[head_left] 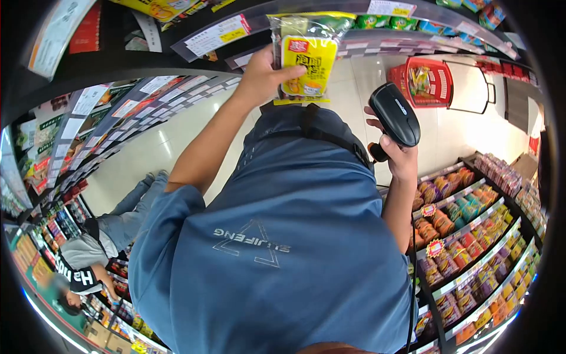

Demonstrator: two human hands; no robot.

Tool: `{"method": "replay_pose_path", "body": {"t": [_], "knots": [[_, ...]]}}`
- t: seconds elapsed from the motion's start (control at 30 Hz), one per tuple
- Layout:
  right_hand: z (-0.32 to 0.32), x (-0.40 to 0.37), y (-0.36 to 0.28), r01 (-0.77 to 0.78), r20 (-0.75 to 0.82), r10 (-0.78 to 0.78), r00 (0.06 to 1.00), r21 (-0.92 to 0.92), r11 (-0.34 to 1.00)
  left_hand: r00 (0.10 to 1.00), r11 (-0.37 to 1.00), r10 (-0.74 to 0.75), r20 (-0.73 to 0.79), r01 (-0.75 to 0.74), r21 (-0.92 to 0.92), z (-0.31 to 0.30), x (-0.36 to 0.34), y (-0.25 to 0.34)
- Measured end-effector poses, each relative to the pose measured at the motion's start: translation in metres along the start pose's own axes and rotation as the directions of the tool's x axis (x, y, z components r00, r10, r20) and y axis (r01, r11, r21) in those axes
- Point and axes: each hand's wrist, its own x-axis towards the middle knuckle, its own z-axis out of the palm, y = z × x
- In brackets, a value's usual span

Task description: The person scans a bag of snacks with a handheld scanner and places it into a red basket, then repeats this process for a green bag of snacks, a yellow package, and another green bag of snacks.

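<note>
My left hand (266, 76) is closed around the edge of a yellow snack packet (308, 66) with a clear top, its thumb lying across the printed front. The packet is upright in front of a shelf edge. On the right, my right hand (398, 154) holds a black barcode scanner (396, 115) by its handle, with the rounded head tilted up. A dark cord hangs beside my right arm. The scanner and the packet are apart.
A red shopping basket (421, 82) with packets in it stands on the pale floor ahead right. Shelves with price tags (218, 36) run along the front and left. Racks of bagged snacks (466, 251) stand at right. Another person (88, 253) is at the lower left.
</note>
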Motion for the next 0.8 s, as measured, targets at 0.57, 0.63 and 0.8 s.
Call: {"method": "replay_pose_path", "body": {"t": [0.57,0.63,0.8], "knots": [[-0.001,-0.022,0.019,-0.002,-0.020,0.005,1.000,0.150,0.989,0.994,0.981,-0.109,-0.015,0.105,-0.162,-0.019,0.006,-0.053],[0.001,-0.020,0.022,-0.002,-0.025,0.005,1.000,0.143,0.990,0.987,0.987,-0.073,-0.146,0.050,-0.155,-0.036,0.013,-0.051],[0.002,-0.018,0.028,0.002,-0.042,0.004,0.999,0.127,0.992,0.917,0.993,0.091,-0.388,-0.112,-0.032,-0.086,0.031,-0.022]]}}
